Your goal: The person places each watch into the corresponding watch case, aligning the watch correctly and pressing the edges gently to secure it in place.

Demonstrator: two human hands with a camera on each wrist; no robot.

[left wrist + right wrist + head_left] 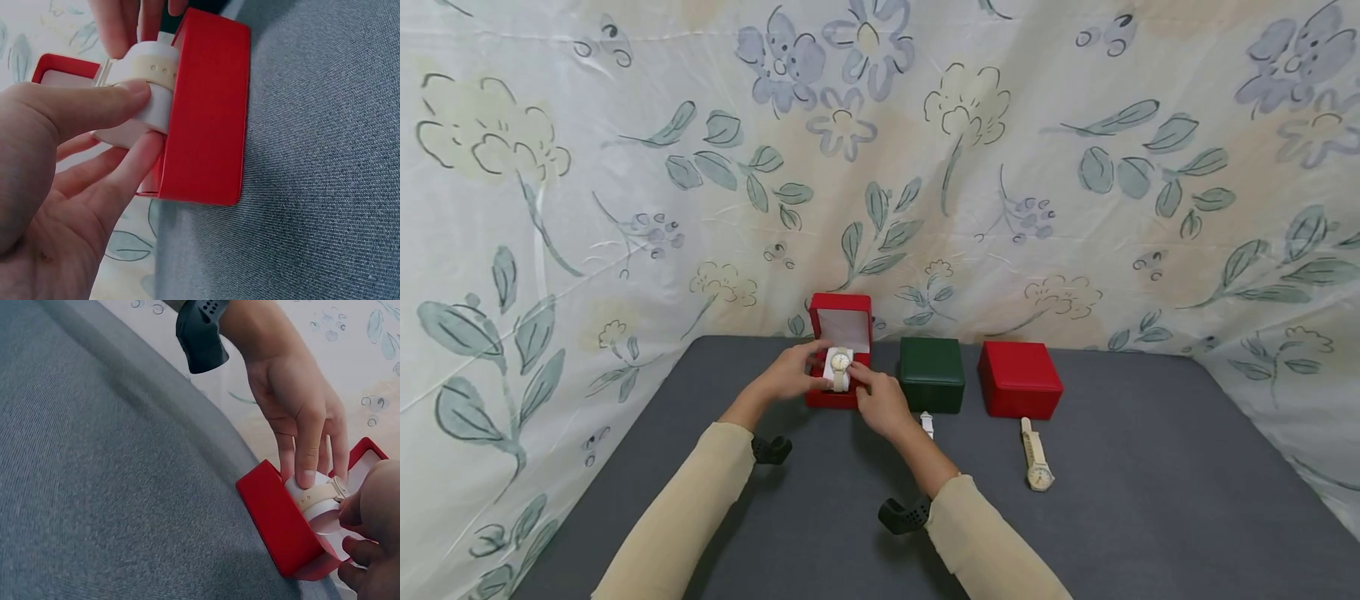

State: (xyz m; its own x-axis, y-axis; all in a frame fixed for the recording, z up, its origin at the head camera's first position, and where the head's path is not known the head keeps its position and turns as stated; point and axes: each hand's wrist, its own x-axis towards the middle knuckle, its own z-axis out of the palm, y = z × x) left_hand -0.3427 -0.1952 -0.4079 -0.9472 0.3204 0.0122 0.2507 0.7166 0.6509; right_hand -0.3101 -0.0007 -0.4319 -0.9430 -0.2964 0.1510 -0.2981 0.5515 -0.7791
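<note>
An uncovered red watch box [832,400] stands at the back of the table, its lid [841,302] raised. A white cushion [156,112] carrying a cream-strapped wristwatch [841,363] sits tilted in its mouth, partly inside. My left hand [786,372] holds the cushion from the left, thumb over the strap and fingers beneath, as the left wrist view shows. From the other side my right hand [883,404] grips the cushion's edge by the watch dial; its fingertips touch it in the right wrist view [375,525]. How deep the cushion sits is hidden.
Right of the uncovered box stand a green box [931,375] and another red box [1019,379], both with lids down. A cream wristwatch [1036,457] lies in front of the red one. A white strap [927,423] shows partly behind my right arm. Floral cloth [880,167] hangs behind the table.
</note>
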